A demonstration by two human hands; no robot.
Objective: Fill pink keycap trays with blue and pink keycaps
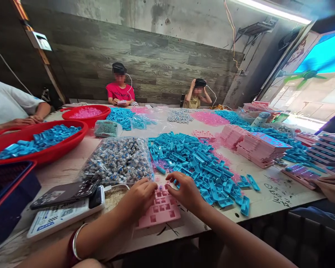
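Note:
A pink plastic plate (159,217) with rows of square holes lies before me at the table's front. My left hand (145,195) is over its left side, fingers curled together at the far end; whatever is in their tips is hidden. My right hand (185,190) is above the plate's far right corner, thumb and forefinger apart with a gap between them. Small clear pieces (161,187) sit at the plate's far end, between the hands. Right behind my right hand spreads a heap of blue plastic bars (192,160).
A bag of small grey-and-blue switches (118,160) lies behind my left hand. A phone (67,191) rests on a white power bank (64,216). Red baskets (85,130) stand left, pink plate stacks (264,149) right. Several people sit around; a co-worker's hand (331,188) is at right.

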